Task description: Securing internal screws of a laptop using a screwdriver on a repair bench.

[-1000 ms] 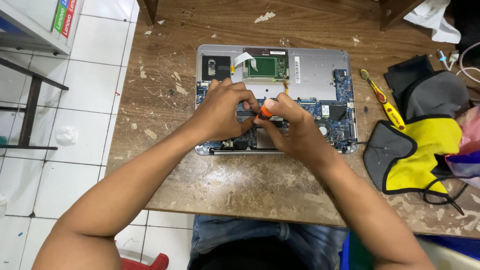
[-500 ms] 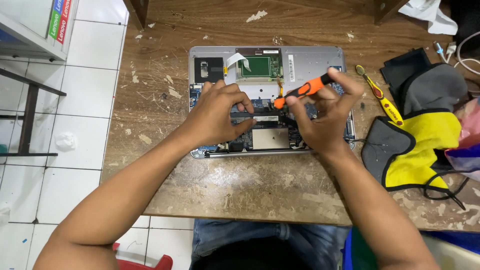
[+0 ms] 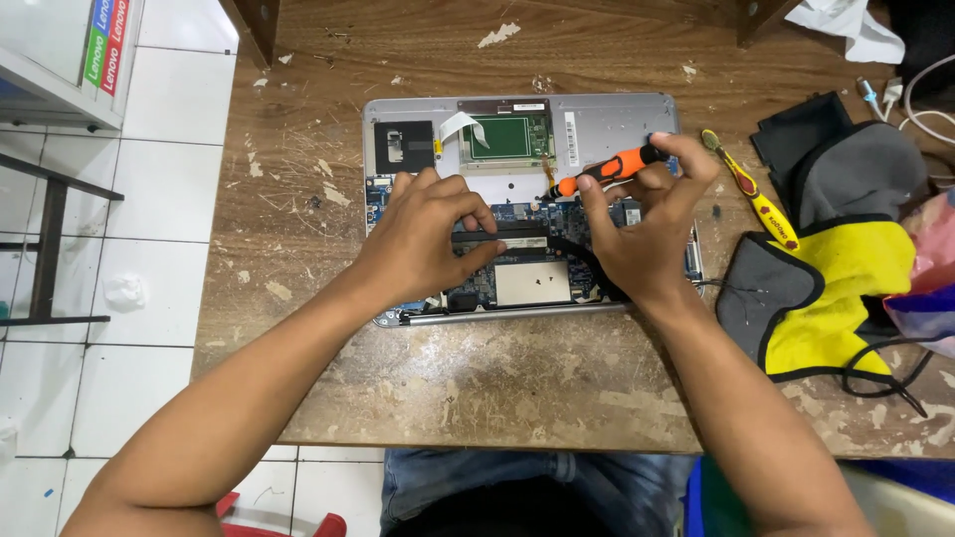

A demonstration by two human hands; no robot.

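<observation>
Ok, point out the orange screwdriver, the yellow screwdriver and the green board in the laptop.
orange screwdriver (image 3: 609,166), head view, middle of its orange handle.
yellow screwdriver (image 3: 758,202), head view, yellow handle lying on the table.
green board (image 3: 500,137), head view, centre of the green panel.

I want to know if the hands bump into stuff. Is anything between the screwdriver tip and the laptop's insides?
Nothing visible. The right hand holds the orange screwdriver above the open laptop; the left hand rests beside it on the board.
</observation>
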